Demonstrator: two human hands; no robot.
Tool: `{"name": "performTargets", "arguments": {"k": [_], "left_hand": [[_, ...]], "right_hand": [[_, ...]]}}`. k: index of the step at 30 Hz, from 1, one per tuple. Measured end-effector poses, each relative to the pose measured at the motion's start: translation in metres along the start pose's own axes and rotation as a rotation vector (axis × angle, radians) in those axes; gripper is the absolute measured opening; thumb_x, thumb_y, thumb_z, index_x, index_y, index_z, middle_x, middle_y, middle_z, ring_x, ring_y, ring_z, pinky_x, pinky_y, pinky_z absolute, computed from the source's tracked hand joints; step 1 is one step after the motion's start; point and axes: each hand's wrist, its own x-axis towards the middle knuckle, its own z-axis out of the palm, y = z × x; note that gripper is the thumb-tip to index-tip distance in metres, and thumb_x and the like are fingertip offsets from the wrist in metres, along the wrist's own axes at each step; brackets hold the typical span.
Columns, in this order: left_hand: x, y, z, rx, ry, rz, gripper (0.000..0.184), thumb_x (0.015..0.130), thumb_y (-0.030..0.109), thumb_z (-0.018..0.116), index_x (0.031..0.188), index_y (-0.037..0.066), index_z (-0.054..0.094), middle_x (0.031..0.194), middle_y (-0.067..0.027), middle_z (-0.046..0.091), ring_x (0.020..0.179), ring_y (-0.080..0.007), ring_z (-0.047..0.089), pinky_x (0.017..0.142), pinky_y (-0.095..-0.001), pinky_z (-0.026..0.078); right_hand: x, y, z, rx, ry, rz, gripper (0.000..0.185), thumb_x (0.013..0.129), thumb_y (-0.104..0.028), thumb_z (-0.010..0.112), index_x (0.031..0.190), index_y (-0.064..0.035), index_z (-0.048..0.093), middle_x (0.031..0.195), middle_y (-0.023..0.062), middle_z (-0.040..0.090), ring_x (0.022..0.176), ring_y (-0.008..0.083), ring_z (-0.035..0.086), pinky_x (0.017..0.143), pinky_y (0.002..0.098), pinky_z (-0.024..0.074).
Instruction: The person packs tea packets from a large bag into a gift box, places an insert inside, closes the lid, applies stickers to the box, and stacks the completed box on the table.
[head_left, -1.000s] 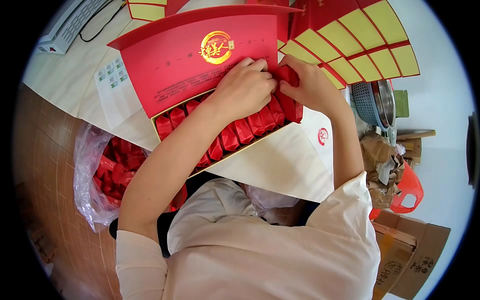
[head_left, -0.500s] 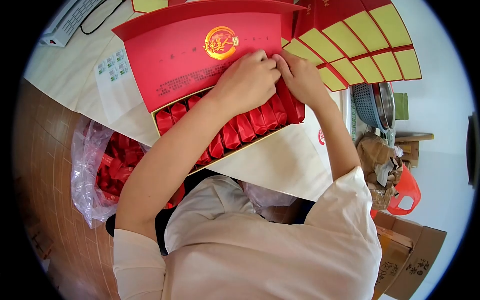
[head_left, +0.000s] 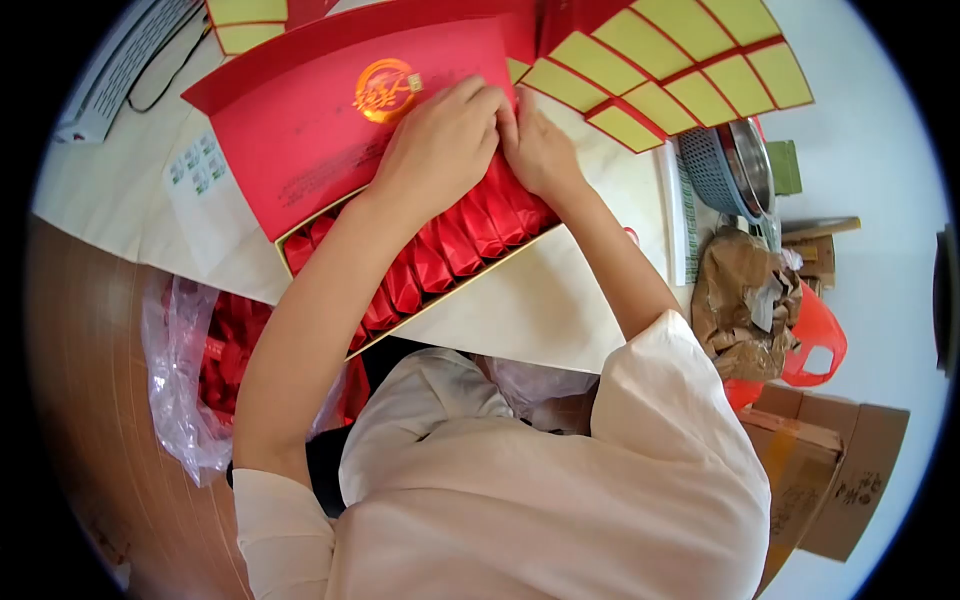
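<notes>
An open red gift box (head_left: 350, 352) lies tilted on the table, its lid (head_left: 290, 150) raised and bearing a gold round emblem. Shiny red foil packets (head_left: 432, 268) stand in a row inside. My left hand (head_left: 435, 145) reaches across the box to its far right corner, fingers curled. Beside it my right hand (head_left: 540, 150) is closed too, thumb and fingers meeting the left hand's fingers. What they grip at that corner is hidden behind the fingers. The packets at the right end sit just below both hands.
Stacked red boxes with yellow-green sides (head_left: 660, 70) stand at the back right. A clear plastic bag (head_left: 180, 380) of red packets is at the lower left. A label sheet (head_left: 205, 190), blue basket (head_left: 712, 170), crumpled brown paper (head_left: 735, 300) and cardboard boxes (head_left: 850, 480) surround the table.
The view has shifted, so the box appears further left and higher. Both hands stay together at the box's far right corner. The dark red flap beside my right hand no longer shows.
</notes>
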Motion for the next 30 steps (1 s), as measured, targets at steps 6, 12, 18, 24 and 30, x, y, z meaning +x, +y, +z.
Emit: {"name": "performTargets", "arguments": {"k": [6,12,18,24,30], "left_hand": [[-0.055,0.028,0.005,0.346,-0.338,0.092,0.067,0.091,0.04,0.049,0.14,-0.002,0.032,0.146,-0.02,0.03,0.139,-0.0309,0.021,0.114,-0.046,0.013],[-0.061,0.023,0.009,0.466,-0.375,0.135,0.066,0.093,0.045,0.043,0.14,0.0,0.033,0.148,-0.0175,0.029,0.14,-0.0268,0.022,0.115,-0.0433,0.012],[-0.057,0.014,0.003,0.255,-0.32,0.129,0.046,0.096,0.035,0.044,0.13,0.006,0.05,0.142,-0.0145,0.039,0.135,-0.027,0.031,0.114,-0.0416,0.018],[-0.054,0.009,-0.001,0.019,-0.289,0.053,0.034,0.093,0.024,0.051,0.121,0.007,0.058,0.135,-0.0137,0.048,0.131,-0.029,0.038,0.112,-0.0415,0.025],[-0.054,0.006,-0.001,-0.012,-0.248,0.043,0.03,0.09,0.018,0.054,0.117,0.006,0.059,0.13,-0.0144,0.052,0.126,-0.0293,0.044,0.107,-0.0406,0.032]], "right_hand": [[0.001,-0.001,-0.001,0.113,-0.073,0.111,0.054,0.097,-0.047,0.031,0.11,0.001,0.052,0.085,0.0277,0.064,0.082,0.0431,0.062,0.071,0.0503,0.0482],[-0.002,0.003,-0.007,0.303,0.111,0.124,0.041,0.097,-0.036,0.036,0.1,-0.0019,0.058,0.086,0.0248,0.064,0.083,0.043,0.06,0.071,0.05,0.0464],[-0.048,0.058,-0.029,0.049,0.49,-0.003,0.011,0.083,-0.01,0.059,0.093,-0.0049,0.059,0.086,0.0125,0.063,0.075,0.0294,0.062,0.066,0.0387,0.0493],[-0.136,0.147,-0.092,-0.151,-0.014,0.163,0.044,0.075,-0.027,0.073,0.11,-0.0048,0.057,0.104,0.0162,0.059,0.105,0.0309,0.054,0.087,0.039,0.0461],[-0.134,0.16,-0.099,-0.261,-0.3,0.458,0.076,0.064,-0.042,0.082,0.12,-0.0013,0.049,0.108,0.0191,0.056,0.106,0.0305,0.054,0.092,0.035,0.0428]]}}
